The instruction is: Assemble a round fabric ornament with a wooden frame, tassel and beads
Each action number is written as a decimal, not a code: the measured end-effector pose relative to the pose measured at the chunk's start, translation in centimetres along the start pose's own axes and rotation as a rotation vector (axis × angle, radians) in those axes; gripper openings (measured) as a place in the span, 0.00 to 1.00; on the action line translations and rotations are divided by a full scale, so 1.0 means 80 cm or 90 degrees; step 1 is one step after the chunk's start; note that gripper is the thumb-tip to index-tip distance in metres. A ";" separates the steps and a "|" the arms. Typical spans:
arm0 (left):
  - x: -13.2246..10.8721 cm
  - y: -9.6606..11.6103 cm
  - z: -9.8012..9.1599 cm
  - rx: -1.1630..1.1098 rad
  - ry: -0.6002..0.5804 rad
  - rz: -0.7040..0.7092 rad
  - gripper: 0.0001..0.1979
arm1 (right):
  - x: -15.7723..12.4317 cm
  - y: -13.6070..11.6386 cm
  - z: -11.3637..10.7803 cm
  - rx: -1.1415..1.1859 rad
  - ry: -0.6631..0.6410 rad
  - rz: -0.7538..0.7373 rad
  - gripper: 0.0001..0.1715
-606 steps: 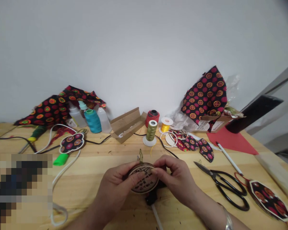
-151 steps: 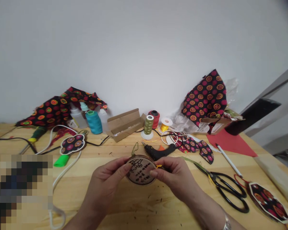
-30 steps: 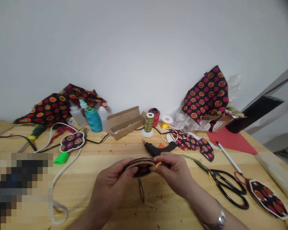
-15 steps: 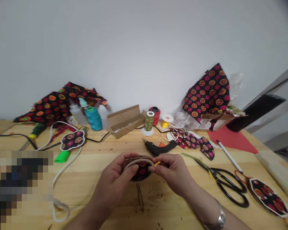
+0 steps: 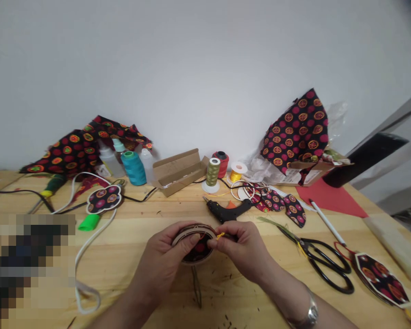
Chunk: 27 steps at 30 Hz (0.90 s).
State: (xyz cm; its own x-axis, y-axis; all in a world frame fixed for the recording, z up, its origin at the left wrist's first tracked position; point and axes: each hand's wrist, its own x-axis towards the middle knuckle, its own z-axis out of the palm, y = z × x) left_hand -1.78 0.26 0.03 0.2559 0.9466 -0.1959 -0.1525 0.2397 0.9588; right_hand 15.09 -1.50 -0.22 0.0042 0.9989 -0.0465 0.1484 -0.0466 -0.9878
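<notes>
Above the table, my left hand is closed around the left side of a round ornament, its thumb pressed on the front. The ornament has a pale wooden rim and a dark patterned fabric centre. My right hand pinches a short yellow cord at the ornament's right edge. Something dark shows between those right fingers, too small to name. A thin olive cord loop hangs below the ornament. Just behind my hands lies a black glue gun. Black-handled scissors lie to the right.
Thread spools in teal, olive and yellow stand along the back near an open cardboard box. A flower-shaped ornament lies left, an octagonal one right. A white pen and a white cable cross the table.
My hands and the round ornament have shifted slightly left, and the ornament is turned a little. The yellow cord stays between my right fingers.
</notes>
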 end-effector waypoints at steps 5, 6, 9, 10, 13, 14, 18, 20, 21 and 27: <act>0.001 -0.002 0.000 -0.044 -0.009 -0.037 0.06 | 0.000 0.002 0.001 0.037 -0.006 0.049 0.09; 0.001 -0.003 0.000 -0.055 -0.011 -0.041 0.06 | 0.000 0.003 0.001 0.044 -0.006 0.059 0.09; 0.001 -0.004 0.001 -0.081 -0.007 -0.052 0.05 | 0.002 0.004 0.002 0.069 -0.012 0.086 0.09; 0.001 -0.005 0.001 -0.086 -0.006 -0.054 0.05 | 0.002 0.004 0.003 0.079 -0.019 0.094 0.10; 0.002 -0.005 0.000 -0.080 -0.005 -0.058 0.06 | 0.002 0.001 0.002 0.112 -0.062 0.114 0.15; 0.002 -0.005 0.000 -0.073 -0.006 -0.059 0.06 | 0.002 -0.001 0.000 0.116 -0.080 0.121 0.18; 0.004 -0.006 0.000 -0.071 0.004 -0.058 0.07 | -0.001 -0.011 -0.008 0.050 -0.138 0.125 0.21; 0.005 -0.006 0.001 -0.073 0.011 -0.055 0.07 | -0.002 -0.015 -0.012 0.009 -0.156 0.108 0.20; 0.005 -0.006 0.002 -0.073 0.014 -0.055 0.07 | -0.002 -0.016 -0.013 -0.003 -0.162 0.100 0.20; 0.005 -0.007 0.001 -0.091 0.022 -0.067 0.07 | 0.001 -0.006 -0.009 -0.022 -0.142 0.081 0.16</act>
State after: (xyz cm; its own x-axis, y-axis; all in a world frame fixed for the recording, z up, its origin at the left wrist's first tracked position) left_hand -1.51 0.50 -0.55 0.2457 0.9206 -0.3036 -0.2608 0.3644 0.8940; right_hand 15.70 -1.43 0.39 -0.1931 0.9593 -0.2058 0.1947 -0.1681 -0.9664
